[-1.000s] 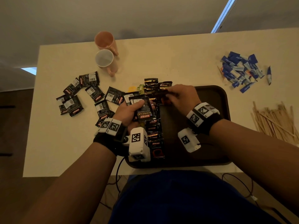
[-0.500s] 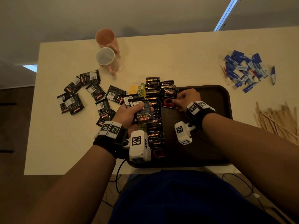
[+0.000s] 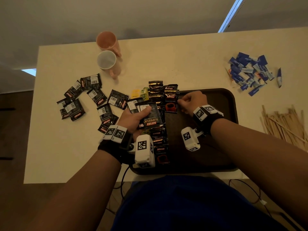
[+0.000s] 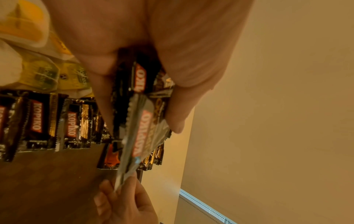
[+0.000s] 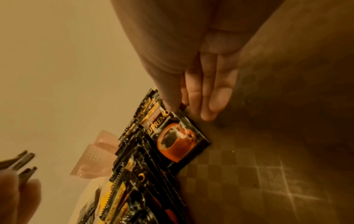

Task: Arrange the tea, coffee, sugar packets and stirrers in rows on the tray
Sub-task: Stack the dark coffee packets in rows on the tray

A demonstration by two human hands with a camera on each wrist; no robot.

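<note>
Centrally, one dark tray (image 3: 225,130) is seen on one table (image 3: 158,64); one overlapping row of coffee packets (image 3: 160,139) lies along its left edge. Two mugs (image 3: 108,50) stand behind. Several packets (image 3: 150,115) are gripped by the left hand (image 3: 133,119); one Supremo packet (image 3: 171,102) is pinched by the right hand (image 3: 191,100) at the row's far end.

We read "KOPIKO SUPREMO" upside down on the sachet (image 3: 150,117) our left hand (image 3: 133,120) grips, "KOPIKO" on the cup-printed sachet (image 3: 171,101) at the tray's eleven o'clock, and "SUPREMO" (partly blurred) on loose packets (image 3: 75,112) at nine o'clock.
</note>
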